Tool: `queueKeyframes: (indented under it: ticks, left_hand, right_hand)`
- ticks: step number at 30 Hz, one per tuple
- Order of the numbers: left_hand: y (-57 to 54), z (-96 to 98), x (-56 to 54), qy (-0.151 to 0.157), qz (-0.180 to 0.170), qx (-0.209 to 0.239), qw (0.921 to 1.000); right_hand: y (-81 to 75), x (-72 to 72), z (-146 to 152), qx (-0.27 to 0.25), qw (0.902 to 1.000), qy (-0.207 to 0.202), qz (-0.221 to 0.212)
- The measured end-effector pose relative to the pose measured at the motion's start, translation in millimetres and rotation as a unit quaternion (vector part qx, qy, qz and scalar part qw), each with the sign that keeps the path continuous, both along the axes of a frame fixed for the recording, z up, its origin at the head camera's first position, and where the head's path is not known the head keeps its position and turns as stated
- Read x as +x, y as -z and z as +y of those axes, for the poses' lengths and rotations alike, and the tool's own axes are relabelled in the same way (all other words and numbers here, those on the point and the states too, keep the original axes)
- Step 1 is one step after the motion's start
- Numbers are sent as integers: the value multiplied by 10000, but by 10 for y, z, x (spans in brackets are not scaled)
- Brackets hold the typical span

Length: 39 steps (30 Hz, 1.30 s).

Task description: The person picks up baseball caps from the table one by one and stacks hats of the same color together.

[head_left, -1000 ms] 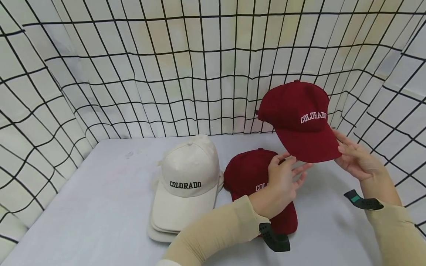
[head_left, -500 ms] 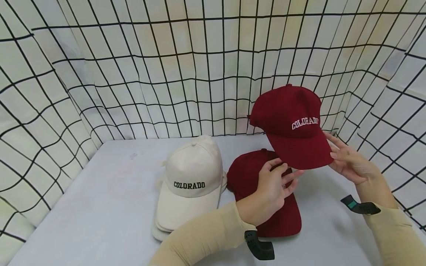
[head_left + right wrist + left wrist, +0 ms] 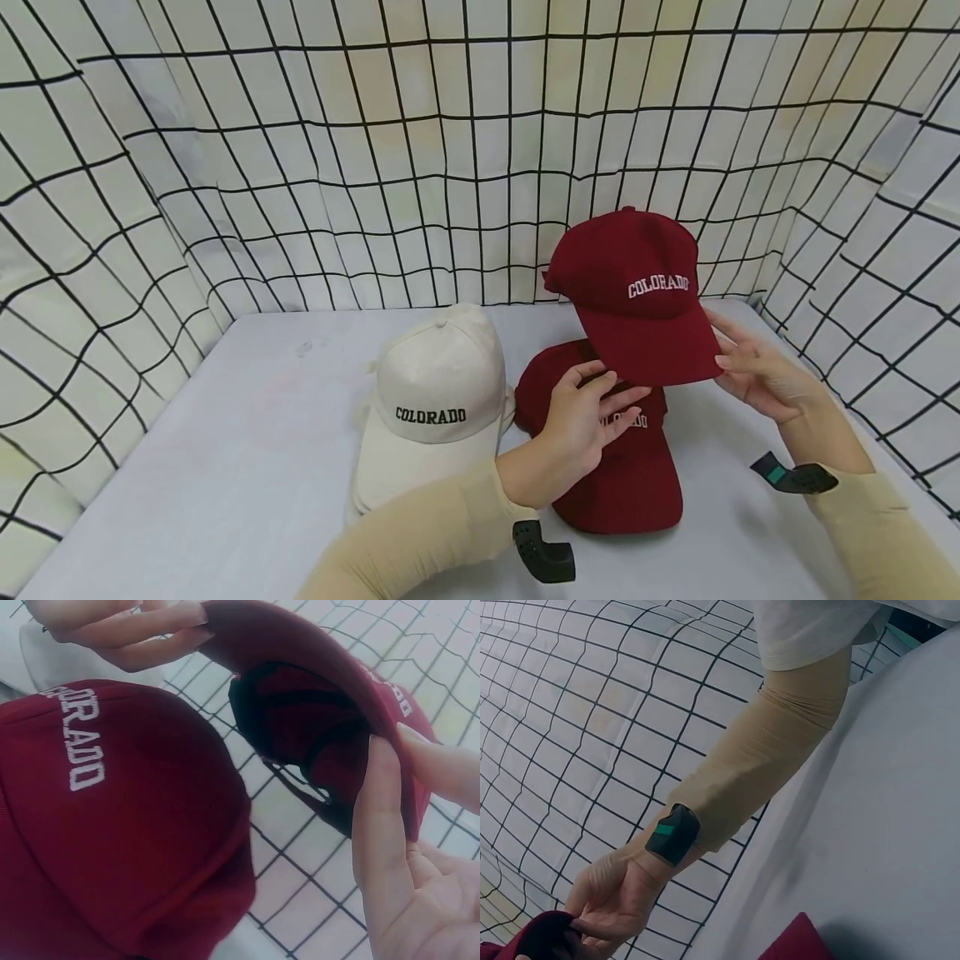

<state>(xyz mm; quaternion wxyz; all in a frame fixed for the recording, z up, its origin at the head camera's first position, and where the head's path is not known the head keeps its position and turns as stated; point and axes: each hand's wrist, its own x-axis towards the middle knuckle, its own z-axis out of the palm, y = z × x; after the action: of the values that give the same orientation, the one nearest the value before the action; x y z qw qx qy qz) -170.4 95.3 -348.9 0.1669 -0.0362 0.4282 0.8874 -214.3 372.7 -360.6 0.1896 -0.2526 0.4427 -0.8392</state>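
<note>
A dark red baseball cap (image 3: 630, 262) with white COLORADO lettering is held in the air, tilted, its brim toward me. My left hand (image 3: 581, 417) pinches the brim's left edge. At the opposite brim edge, my right hand (image 3: 768, 379) has it between thumb and fingers. The right wrist view shows the cap's hollow underside (image 3: 300, 727) and both hands on the brim. Below, a second red cap (image 3: 626, 492) lies on the table, partly covered by my left hand and the raised cap. Cream caps (image 3: 442, 375) with black COLORADO lettering sit stacked to its left.
A white-covered table (image 3: 225, 467) carries the caps. White cloth with a black grid net (image 3: 450, 167) stands behind the table and along both sides. My left forearm (image 3: 420, 533) crosses in front of the cream caps' brims.
The raised red cap has moved left and slightly down, over the back of the lying red cap. Both hands have travelled left with it, keeping their hold on the brim.
</note>
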Motion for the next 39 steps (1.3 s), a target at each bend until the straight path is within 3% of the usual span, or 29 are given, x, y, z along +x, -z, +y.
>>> queueKeyframes:
  ticks: [8,18,27,39]
  left_hand:
    - [70,-218,-45,319,217,-86,9992]
    - [81,-427,-131,136,300,-225,9992]
    - [41,-598,-204,-19,340,-206,9992]
    - [114,-725,-149,-100,216,-427,9988]
  right_hand:
    - [17,0,-89,358,9993,-76,127]
    - [54,32,-183,490,9985,-193,112]
    - [52,57,-252,1092,9939,-2,129]
    - [40,65,-291,1361,9902,302,-29]
